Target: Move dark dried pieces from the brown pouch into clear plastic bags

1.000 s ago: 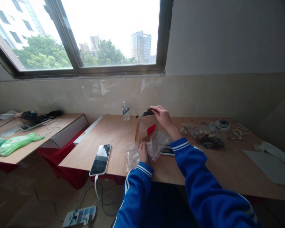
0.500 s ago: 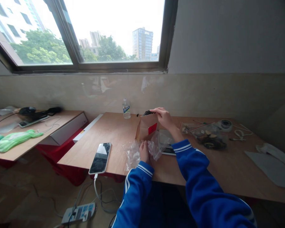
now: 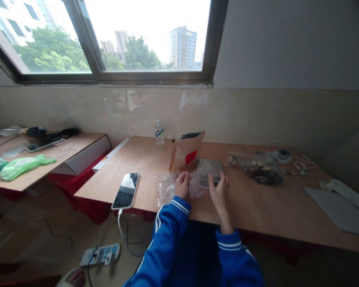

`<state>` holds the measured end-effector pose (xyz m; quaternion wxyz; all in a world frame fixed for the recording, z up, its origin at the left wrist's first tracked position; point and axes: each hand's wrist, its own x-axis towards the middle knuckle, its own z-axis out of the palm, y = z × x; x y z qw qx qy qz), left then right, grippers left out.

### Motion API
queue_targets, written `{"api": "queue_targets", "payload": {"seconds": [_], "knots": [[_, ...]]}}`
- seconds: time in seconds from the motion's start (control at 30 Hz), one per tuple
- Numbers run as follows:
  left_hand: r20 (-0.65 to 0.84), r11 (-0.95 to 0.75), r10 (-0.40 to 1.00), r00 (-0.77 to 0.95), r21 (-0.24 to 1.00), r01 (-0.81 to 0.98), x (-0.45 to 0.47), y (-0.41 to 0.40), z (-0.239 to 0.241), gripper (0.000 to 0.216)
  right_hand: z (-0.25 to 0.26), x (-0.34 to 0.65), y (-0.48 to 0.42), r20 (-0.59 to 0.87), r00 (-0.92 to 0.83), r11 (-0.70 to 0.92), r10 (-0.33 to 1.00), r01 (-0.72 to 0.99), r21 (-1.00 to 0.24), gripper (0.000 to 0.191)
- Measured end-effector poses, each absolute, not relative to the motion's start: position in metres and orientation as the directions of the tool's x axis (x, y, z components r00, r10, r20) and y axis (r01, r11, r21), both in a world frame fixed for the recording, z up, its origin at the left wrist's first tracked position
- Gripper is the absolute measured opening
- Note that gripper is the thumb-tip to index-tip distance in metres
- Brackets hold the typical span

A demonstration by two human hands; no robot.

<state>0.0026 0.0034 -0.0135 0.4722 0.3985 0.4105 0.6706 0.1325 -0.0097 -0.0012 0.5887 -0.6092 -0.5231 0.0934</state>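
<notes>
Middle of the frame, near the front edge of the wooden table (image 3: pixel 257 207): the clear plastic bag (image 3: pixel 197 181) lies crumpled between our two hands, so we'd say we're at the bag-handling step, getting it open or sorted out. Our left hand (image 3: pixel 183 184) has its fingers closed on the bag's left part. Our right hand (image 3: pixel 218 191) rests on the right side, fingers spread fairly flat over the plastic; we can't tell if it's actually pinching anything.

Just behind the bag sits a small scale (image 3: pixel 211 167), and left of that the open brown paper pouch (image 3: pixel 187 150) stands upright. A phone (image 3: pixel 126 190) lies further left, a water bottle (image 3: pixel 158 132) at the back.

Next move probably needs both hands finding the bag's mouth.
</notes>
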Motion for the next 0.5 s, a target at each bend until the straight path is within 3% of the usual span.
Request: {"api": "queue_targets", "payload": {"seconds": [0.13, 0.27, 0.4, 0.5], "knots": [[0.19, -0.237, 0.965, -0.18, 0.926, -0.292, 0.004, 0.001, -0.008, 0.051, -0.017, 0.128, -0.02, 0.281, 0.531, 0.209, 0.8, 0.193, -0.959, 0.068], [0.145, -0.178, 0.983, -0.116, 0.915, -0.361, 0.006, 0.0, -0.005, 0.047, -0.011, 0.128, -0.035, 0.12, 0.542, 0.257, 0.832, -0.185, -0.948, 0.065], [0.108, -0.128, 0.991, -0.08, 0.932, -0.339, 0.008, -0.003, 0.0, 0.037, 0.005, 0.144, -0.049, 0.07, 0.617, 0.327, 0.784, -0.314, -0.891, 0.046], [0.214, -0.25, 0.957, -0.195, 0.951, -0.183, 0.009, -0.006, 0.009, 0.037, 0.017, 0.162, -0.054, 0.034, 0.644, 0.35, 0.764, -0.37, -0.86, 0.037]]}}
